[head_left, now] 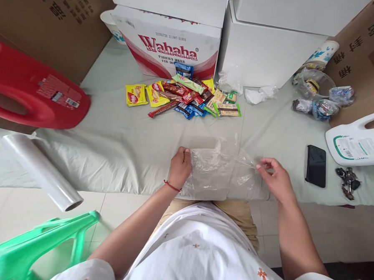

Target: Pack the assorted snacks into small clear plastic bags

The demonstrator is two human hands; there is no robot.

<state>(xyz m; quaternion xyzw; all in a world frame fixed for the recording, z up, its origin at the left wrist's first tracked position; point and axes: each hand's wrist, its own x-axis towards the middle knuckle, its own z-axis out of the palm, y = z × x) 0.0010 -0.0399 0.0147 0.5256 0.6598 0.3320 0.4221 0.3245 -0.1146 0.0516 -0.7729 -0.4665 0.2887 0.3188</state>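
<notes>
A clear plastic bag (pixel 215 168) is spread over the front of the cloth-covered table, crinkled and see-through. My left hand (pixel 180 165), with a red string on its wrist, pinches the bag's left side. At the other side my right hand (pixel 274 176) holds a thin corner of the same plastic between thumb and forefinger. Beyond the bag lies a pile of wrapped snacks (pixel 189 94) in red, yellow, blue and green packets. Crumpled clear plastic (pixel 261 94) rests to the right of the pile.
A Wahaha carton (pixel 175 51) and white boxes stand behind. Left are a red jug (pixel 35 90), a roll of plastic film (pixel 42 172) and a green stool (pixel 40 245). Right are a phone (pixel 316 165), keys (pixel 348 182), a white jug (pixel 359 140) and a plastic bowl (pixel 326 82).
</notes>
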